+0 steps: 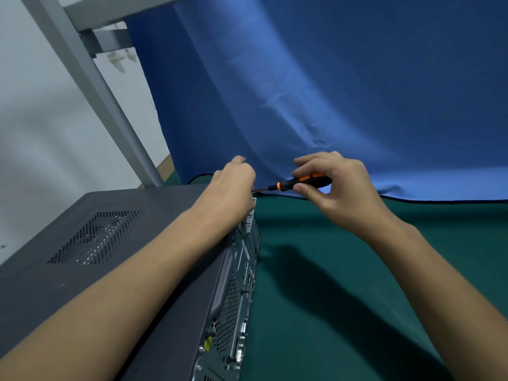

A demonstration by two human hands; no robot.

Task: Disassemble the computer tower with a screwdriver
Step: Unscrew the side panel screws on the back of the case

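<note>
A dark grey computer tower lies on its side on the green table cover, its rear panel with ports and vents facing right. My right hand grips a black-and-orange screwdriver whose thin shaft points left toward the far top corner of the rear panel. My left hand rests curled over that corner of the case, where it hides the screwdriver tip and the screw. Whether its fingers hold the shaft or a screw is hidden.
A blue cloth backdrop hangs behind the table and drapes onto it. A grey metal frame post slants up at the left against a white wall. A black cable runs behind the tower.
</note>
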